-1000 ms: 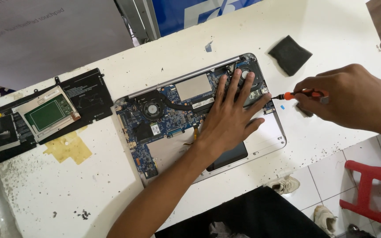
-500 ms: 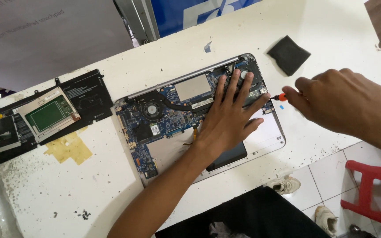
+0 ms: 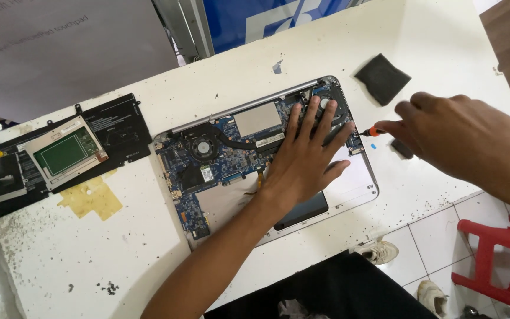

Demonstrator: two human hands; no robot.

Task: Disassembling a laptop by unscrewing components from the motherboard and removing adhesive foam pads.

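Observation:
An opened laptop (image 3: 355, 186) lies bottom-up on the white table (image 3: 119, 254), its blue circuit board (image 3: 208, 165) and round fan (image 3: 203, 147) exposed. My left hand (image 3: 308, 159) rests flat on the board's right part, fingers spread toward the far right corner. My right hand (image 3: 461, 139) grips a small screwdriver with an orange collar (image 3: 374, 131). Its tip points at the laptop's right edge, close to my left fingertips.
A black flat battery pack (image 3: 116, 127) with a green-centred metal part (image 3: 66, 152) on it lies at the left. Yellow tape (image 3: 92, 201) sticks below it. A dark cloth (image 3: 382, 77) lies at the back right. A red stool (image 3: 494, 266) stands on the tiled floor.
My right hand has moved left with the screwdriver, bringing its tip nearer the laptop's right edge. My left hand has stayed flat on the board.

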